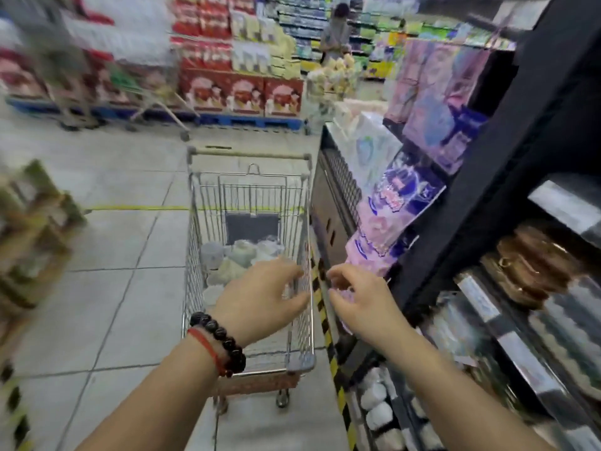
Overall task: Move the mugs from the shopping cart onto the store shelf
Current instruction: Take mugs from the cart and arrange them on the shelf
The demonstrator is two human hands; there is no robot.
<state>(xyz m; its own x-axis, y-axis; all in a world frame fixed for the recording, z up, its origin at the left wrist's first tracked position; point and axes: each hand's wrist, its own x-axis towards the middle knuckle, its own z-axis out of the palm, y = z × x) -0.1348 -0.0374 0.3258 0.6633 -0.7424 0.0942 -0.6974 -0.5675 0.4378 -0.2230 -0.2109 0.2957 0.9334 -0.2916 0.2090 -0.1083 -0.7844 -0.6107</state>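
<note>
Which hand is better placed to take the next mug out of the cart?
Probably the left hand: it is open and already over the cart basket, just short of the pale mugs. The right hand, also empty, is outside the cart, beside the shelf.

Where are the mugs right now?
In the head view, the mugs lie in the shopping cart basket at centre, just beyond the left hand, left of the store shelf.

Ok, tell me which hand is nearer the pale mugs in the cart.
Left. The left hand reaches over the cart, just short of the mugs. The right hand is outside its right rim.
</note>
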